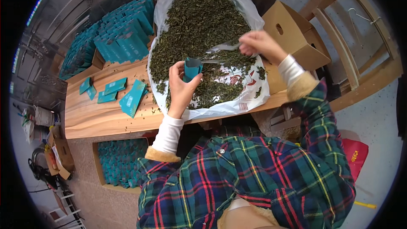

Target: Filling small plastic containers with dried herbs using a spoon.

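Observation:
My left hand grips a small teal pouch upright by its sides, its mouth spread wide. It is held over the near part of a large plastic bag whose top is laid open. Dried dark-green leaves, which look like tea, are heaped across that bag. Over the right side of the heap, my right hand has its fingers closed on a clear plastic scoop-like tool. Motion blurs the tool, so its exact shape and contents cannot be told. Its near end points toward the pouch.
Several flat teal packets lie on the wooden table, left of the bag. Behind them, cartons hold rows of teal pouches. A cardboard box stands at right; another carton of pouches sits on the floor. A wooden chair stands far right.

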Demonstrator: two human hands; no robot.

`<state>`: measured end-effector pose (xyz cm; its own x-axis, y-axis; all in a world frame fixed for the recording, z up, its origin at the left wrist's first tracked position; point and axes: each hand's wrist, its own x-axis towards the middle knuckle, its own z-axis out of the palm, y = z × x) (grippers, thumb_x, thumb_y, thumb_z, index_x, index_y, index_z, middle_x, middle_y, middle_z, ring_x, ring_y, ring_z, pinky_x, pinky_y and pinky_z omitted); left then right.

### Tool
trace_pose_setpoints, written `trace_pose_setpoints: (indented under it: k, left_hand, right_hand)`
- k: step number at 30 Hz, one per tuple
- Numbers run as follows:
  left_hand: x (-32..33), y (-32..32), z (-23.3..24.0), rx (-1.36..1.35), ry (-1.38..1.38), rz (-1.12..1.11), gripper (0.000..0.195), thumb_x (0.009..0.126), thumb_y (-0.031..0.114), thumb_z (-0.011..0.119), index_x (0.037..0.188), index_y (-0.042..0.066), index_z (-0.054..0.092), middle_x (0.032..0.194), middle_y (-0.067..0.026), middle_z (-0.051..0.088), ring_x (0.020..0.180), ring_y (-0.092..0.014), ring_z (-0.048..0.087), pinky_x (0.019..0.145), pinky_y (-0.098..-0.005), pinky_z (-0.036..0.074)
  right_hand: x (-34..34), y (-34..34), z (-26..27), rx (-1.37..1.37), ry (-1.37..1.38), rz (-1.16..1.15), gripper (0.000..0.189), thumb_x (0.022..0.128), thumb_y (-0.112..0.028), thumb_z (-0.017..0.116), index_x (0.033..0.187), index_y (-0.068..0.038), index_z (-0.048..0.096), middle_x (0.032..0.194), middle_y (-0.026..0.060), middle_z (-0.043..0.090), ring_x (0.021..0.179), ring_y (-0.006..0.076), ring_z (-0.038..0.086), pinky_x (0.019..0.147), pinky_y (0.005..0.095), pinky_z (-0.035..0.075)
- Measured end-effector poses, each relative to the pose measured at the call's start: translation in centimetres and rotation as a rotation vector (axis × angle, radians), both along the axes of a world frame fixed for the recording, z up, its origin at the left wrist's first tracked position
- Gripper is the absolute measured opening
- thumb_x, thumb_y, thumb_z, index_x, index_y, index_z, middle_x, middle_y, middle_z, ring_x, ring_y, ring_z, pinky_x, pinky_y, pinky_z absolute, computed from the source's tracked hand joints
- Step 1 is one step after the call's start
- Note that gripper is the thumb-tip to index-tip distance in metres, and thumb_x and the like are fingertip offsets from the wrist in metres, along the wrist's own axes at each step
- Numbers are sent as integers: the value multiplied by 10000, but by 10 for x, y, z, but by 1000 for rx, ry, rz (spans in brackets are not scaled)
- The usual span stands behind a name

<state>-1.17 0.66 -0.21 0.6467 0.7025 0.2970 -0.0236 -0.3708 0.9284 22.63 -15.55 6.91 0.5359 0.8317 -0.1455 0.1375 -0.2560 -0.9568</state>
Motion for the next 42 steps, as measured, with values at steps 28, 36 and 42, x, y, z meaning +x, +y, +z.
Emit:
trace_pose_setpoints:
  k: [28,36,42]
  left_hand:
    - [-4,1,-13,15,2,-20,526,688,134,766,1121,5,497,1044,-86,493,955,-188,523,853,-301,425]
    - [-5,3,-14,103,28,2,545,706,94,767,1149,26,457,1017,-69,557,904,-136,556,816,-268,451]
    - [-6,4,-15,160,49,19,542,707,89,763,1149,30,455,1014,-69,559,902,-133,557,817,-267,450]
  right_hand:
    - [11,4,-81,8,-1022,-567,220,882,-220,541,816,-26,621,698,194,618,666,384,601,602,456,461]
    - [15,-1,-73,38,-1099,-601,213,891,-239,531,810,-51,590,657,199,604,619,389,596,563,485,462]
    - [18,7,-68,122,-1185,-575,189,891,-221,538,799,-62,581,647,182,602,611,381,592,550,472,462]
